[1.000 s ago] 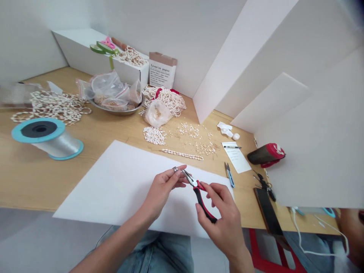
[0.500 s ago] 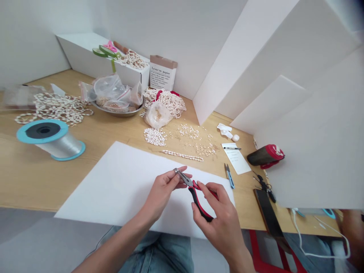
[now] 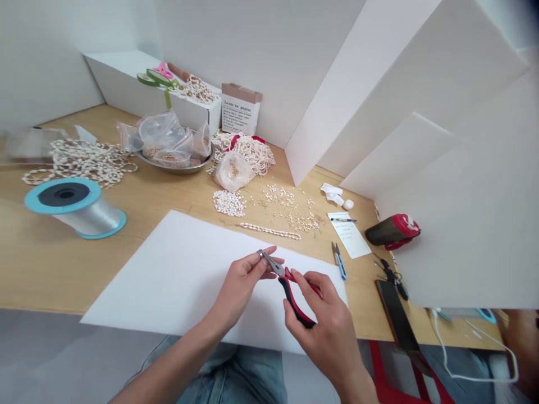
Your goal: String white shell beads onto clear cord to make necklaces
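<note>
ok so r hand fingers (image 3: 311, 283) wrap round the red-and-black handles of a pair of jewellery pliers (image 3: 290, 297), gripping them, w/ the steel nose pointing up-left. l hand fingers (image 3: 256, 266) curl in close at that nose & touch it; a ring (image 3: 261, 254) sits on 1 finger. can't tell if anything tiny is pinched there. both the r hand (image 3: 324, 320) and l hand (image 3: 240, 283) are over a white board (image 3: 147, 269) lying on the wooden table (image 3: 50, 269). just past its top edge lies a short strand of shell beads (image 3: 269, 231), w/ a heap of white beads (image 3: 228, 202) & scattered loose ones nearby. to the r: blue-handled thread snips (image 3: 339, 261), a note sheet (image 3: 349, 235) w/ a pen (image 3: 343, 219) on it. to the l: a blue spool of clear thread (image 3: 76, 210). further back, a steel bowl (image 3: 177, 168) holds plastic bags, beside a paper bag (image 3: 241, 109).
</note>
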The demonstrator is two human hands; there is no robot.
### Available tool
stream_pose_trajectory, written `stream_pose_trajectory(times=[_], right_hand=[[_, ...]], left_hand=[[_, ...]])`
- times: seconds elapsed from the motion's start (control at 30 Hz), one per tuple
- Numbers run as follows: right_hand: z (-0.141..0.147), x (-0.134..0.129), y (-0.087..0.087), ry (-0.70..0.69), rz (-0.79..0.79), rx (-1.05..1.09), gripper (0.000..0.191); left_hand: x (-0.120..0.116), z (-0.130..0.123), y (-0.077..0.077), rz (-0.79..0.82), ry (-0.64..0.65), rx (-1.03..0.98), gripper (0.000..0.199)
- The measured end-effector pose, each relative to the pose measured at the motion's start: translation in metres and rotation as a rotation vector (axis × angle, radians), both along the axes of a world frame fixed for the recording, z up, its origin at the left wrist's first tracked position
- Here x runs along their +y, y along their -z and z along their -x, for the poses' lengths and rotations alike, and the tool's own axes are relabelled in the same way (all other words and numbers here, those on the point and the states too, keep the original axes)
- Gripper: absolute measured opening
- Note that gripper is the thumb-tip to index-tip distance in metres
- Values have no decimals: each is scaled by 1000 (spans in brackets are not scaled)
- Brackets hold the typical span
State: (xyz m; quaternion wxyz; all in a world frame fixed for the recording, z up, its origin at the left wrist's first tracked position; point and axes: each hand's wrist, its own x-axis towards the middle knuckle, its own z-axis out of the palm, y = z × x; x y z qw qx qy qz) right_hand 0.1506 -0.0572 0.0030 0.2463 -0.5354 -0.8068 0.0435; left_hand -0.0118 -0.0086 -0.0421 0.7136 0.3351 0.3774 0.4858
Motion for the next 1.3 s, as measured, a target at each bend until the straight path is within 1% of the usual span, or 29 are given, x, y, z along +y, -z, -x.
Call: stream_pose_trajectory(times=[0.13,0.2,0.43,0.53,0.63,0.8,0.93,1.1,1.2,1.3], right_hand=[[0,-1,0,0,-24,-29,51],[0,-1,0,-3,-27,-41,51],[-4,-1,-8,-31,-26,-93,52],[-6,-2,-11,-38,-44,-148,53],[-7,-3,-14,-49,-81,-192,54],[-9,-2,-17,-89,-115,-253,53],[-10,0,-23,-147,-153,-355,50],[-12,4,-31,-221,-254,-479,44],[-14,7,-34,-254,-292,-543,43],[-18,9,-33,-277,-302,-544,45]], left_hand=[[1,0,0,-27,5,40,43],[1,0,2,-58,6,91,42],[-1,4,10,-248,-25,415,37],[-3,5,10,-297,-31,496,35],[-4,5,7,-293,-14,477,34],[-2,5,6,-243,31,329,33],[1,7,5,-230,71,233,31],[1,10,5,-191,105,172,29],[1,8,6,-206,152,165,28],[0,5,7,-218,167,165,27]])
